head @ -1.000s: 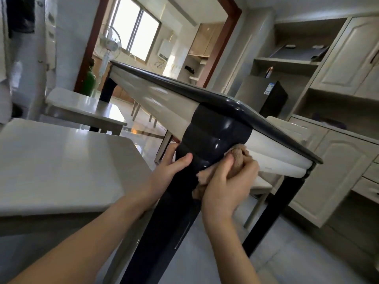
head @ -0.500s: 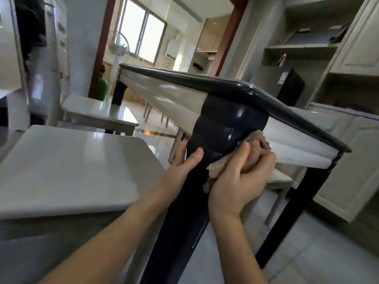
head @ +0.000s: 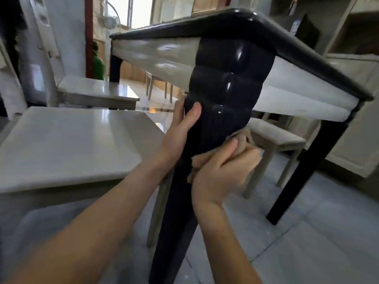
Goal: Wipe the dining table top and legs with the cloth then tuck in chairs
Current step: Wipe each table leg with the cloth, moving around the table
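The dining table (head: 297,50) fills the upper half of the view, seen from low beside its near corner: a dark glossy rim over a pale apron, one side running toward the bright window, the other toward the cabinets. The nearest chair (head: 67,144) stands to the left with its pale seat drawn out from the table and just beside the corner. A second chair (head: 96,89) stands farther along that side, and a third chair (head: 276,138) sits partly under the right-hand edge, so the tucking-in looks not yet done. The near leg (head: 221,83), black and bulged at the top, runs from the corner down to the tiled floor (head: 307,242), its long axis close to upright though the wide lens slants it. Both hands are on it just below the bulge, so most of its length lies below them, and the wipe would likely travel downward along that axis. The left hand (head: 178,138) grips the leg's left side a little higher up, with the thumb laid across the front face and the fingers hidden behind. This appears to be a steadying hold rather than a wiping one. The right hand (head: 221,173) is the working one, clenched around the bunched tan cloth (head: 244,142) and pressing it against the leg's right face.
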`<state>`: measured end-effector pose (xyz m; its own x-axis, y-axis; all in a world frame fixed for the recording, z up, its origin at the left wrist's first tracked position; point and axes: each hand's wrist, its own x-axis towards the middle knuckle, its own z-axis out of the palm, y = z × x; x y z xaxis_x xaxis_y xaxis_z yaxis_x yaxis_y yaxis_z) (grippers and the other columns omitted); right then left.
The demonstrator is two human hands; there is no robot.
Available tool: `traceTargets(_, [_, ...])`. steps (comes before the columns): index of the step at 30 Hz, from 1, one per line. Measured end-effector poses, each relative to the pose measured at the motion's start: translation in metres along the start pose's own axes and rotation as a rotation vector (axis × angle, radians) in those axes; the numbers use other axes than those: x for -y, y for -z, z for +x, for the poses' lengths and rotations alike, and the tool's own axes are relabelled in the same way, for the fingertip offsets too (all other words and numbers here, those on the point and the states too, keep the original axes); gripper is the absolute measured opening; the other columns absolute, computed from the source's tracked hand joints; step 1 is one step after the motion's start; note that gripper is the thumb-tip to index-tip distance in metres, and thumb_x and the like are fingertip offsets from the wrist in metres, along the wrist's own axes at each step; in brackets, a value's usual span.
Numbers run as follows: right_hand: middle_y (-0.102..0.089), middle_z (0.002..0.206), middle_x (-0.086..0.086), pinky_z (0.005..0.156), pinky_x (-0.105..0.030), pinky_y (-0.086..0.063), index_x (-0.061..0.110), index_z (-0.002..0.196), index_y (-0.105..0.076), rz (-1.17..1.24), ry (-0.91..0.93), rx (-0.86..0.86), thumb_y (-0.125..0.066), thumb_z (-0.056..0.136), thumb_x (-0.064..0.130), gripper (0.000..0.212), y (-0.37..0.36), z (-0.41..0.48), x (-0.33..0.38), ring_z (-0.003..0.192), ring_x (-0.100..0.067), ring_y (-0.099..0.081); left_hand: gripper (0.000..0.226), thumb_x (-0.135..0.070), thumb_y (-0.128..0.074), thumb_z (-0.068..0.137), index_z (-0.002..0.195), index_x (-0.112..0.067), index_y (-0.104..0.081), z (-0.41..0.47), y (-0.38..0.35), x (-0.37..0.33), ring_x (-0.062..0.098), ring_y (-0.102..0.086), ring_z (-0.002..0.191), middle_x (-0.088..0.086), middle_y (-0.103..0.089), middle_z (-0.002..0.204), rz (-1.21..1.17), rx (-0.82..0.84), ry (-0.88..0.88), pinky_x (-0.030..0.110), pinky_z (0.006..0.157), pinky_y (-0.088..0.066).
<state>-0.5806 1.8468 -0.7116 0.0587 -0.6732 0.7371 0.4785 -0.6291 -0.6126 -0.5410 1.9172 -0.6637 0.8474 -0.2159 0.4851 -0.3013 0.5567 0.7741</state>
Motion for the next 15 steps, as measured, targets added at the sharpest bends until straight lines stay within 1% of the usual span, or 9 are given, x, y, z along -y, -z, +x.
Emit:
traceTargets(1, [-0.046,0.083,-0.009,0.067,-0.015,-0.039,0.020,0.083,-0.034,-0.009,0.021,-0.004,-0.042,0.101,0.022,0.019,0.000,-0.004,-0.006,0.072,-0.018,-0.048,0.038,-0.034,-0.046,0.097,0.131,-0.016,-0.041,-0.001,-0.001,0.000,0.005,-0.064,0.105,-0.003,-0.062,0.121,-0.001,-0.003,0.006,0.021,0.083,-0.054])
traceTargets(3, [-0.046,0.086,-0.007,0.067,-0.027,-0.045,0.022,0.084,-0.033,-0.058,-0.105,0.088,-0.037,0.102,0.033,0.021,0.012,-0.039,-0.034,0.072,-0.023,-0.051,0.035,-0.035,-0.045,0.098,0.128,-0.017,-0.042,-0.003,-0.001,-0.001,0.000,-0.065,0.097,-0.007,-0.063,0.113,0.038,0.001,0.017,0.016,0.076,-0.053])
traceTargets(6, [-0.059,0.071,-0.015,0.058,-0.050,-0.055,0.031,0.095,-0.042,-0.124,-0.570,0.223,-0.024,0.095,0.067,0.040,0.049,-0.118,-0.083,0.059,-0.033,-0.061,0.036,-0.036,-0.043,0.099,0.128,-0.016,-0.040,-0.005,-0.001,-0.003,-0.003,-0.066,0.092,-0.010,-0.062,0.106,0.084,0.002,0.034,0.013,0.073,-0.052])
traceTargets(8, [-0.059,0.051,-0.013,0.049,-0.051,-0.054,0.027,0.101,-0.048,-0.178,-0.816,0.280,-0.022,0.096,0.063,0.045,0.069,-0.156,-0.096,0.043,-0.033,-0.058,0.039,-0.038,-0.042,0.099,0.130,-0.015,-0.039,-0.005,-0.002,-0.002,-0.003,-0.065,0.092,-0.008,-0.061,0.110,0.114,-0.004,0.034,0.015,0.073,-0.052])
traceTargets(10, [-0.062,0.062,-0.021,0.056,-0.053,-0.056,0.031,0.082,-0.049,-0.182,-1.063,0.324,-0.028,0.101,0.049,0.033,0.086,-0.174,-0.100,0.047,-0.033,-0.055,0.041,-0.041,-0.042,0.098,0.131,-0.018,-0.039,-0.005,-0.001,-0.001,0.004,-0.064,0.102,-0.003,-0.060,0.119,0.131,-0.009,0.033,0.022,0.079,-0.053])
traceTargets(11, [-0.064,0.082,-0.025,0.066,-0.050,-0.056,0.036,0.079,-0.046,-0.239,-1.113,0.394,-0.031,0.102,0.042,0.028,0.094,-0.178,-0.101,0.061,-0.030,-0.055,0.040,-0.043,-0.042,0.098,0.130,-0.019,-0.040,-0.005,-0.001,-0.001,0.008,-0.063,0.106,-0.002,-0.059,0.123,0.147,-0.009,0.039,0.025,0.083,-0.053])
traceTargets(12, [-0.062,0.104,-0.023,0.073,-0.043,-0.051,0.039,0.088,-0.046,-0.314,-1.100,0.470,-0.032,0.102,0.037,0.020,0.099,-0.180,-0.102,0.074,-0.025,-0.055,0.040,-0.044,-0.042,0.097,0.130,-0.020,-0.040,-0.005,-0.001,0.000,0.012,-0.061,0.110,0.000,-0.058,0.125,0.158,-0.008,0.045,0.029,0.086,-0.052])
traceTargets(13, [-0.059,0.113,-0.020,0.075,-0.039,-0.048,0.033,0.097,-0.048,-0.359,-1.082,0.457,-0.031,0.102,0.037,0.018,0.101,-0.179,-0.103,0.079,-0.023,-0.057,0.041,-0.045,-0.042,0.097,0.130,-0.020,-0.040,-0.004,0.000,0.000,0.014,-0.060,0.112,0.001,-0.058,0.126,0.163,-0.010,0.046,0.031,0.089,-0.051])
traceTargets(15, [-0.064,0.090,-0.013,0.064,-0.038,-0.050,0.026,0.093,-0.046,-0.360,-0.870,0.351,-0.027,0.100,0.048,0.030,0.089,-0.160,-0.092,0.066,-0.018,-0.059,0.043,-0.045,-0.042,0.096,0.130,-0.019,-0.040,-0.004,0.001,0.000,0.015,-0.060,0.112,0.001,-0.057,0.126,0.179,-0.019,0.035,0.033,0.090,-0.050])
